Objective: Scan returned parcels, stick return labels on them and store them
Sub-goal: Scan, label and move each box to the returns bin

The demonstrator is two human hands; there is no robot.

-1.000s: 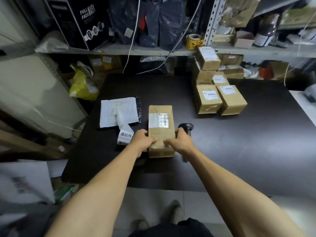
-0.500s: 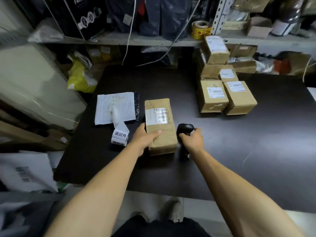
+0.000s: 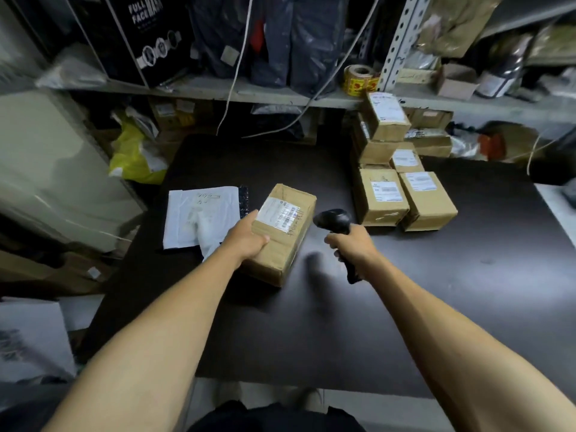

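Scan step in hand, we judge. Our left hand [image 3: 246, 241] grips the near-left corner of the oblong brown cardboard parcel [image 3: 280, 235] at frame centre on the dark matte table [image 3: 436, 307], thumb over the top face, fingers wrapped down the left side. The parcel appears tilted, its near end down on the table and its far end seemingly raised. Its long axis runs from lower left to upper right of the frame, far end pointing toward the shelf. The white barcoded shipping label [image 3: 282, 213] sits face-up on the far half.

Our right hand [image 3: 350, 244] is clenched round the handle of the black handheld barcode scanner [image 3: 338, 227], just right of the parcel and apart from it, its head turned left toward the label.

Next move, we reckon: bring the scanner's window square onto the barcode and trigger. The white poly mailer with label strip [image 3: 202, 213] lies left centre. A stack of small brown labelled boxes [image 3: 399, 194] sits upper right.
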